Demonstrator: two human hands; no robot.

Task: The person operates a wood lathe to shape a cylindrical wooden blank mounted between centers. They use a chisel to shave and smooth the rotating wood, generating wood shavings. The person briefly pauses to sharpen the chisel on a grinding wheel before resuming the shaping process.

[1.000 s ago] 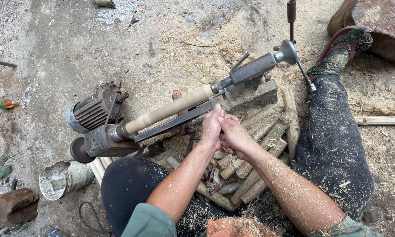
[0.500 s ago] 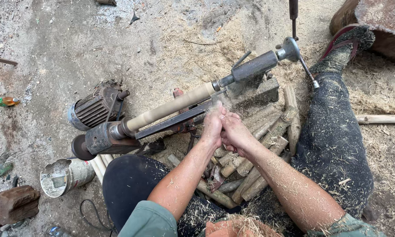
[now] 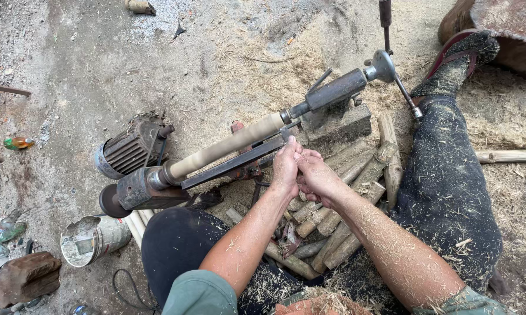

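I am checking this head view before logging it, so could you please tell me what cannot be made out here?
- Whatever tool the left hand and right hand grip: the closed, overlapping fingers hide it.
- The wooden piece on the lathe: its contact with any tool lies behind the hands.
- The upright rod: cut off by the top edge.
- The small bottle at far left: too small to tell its contents.
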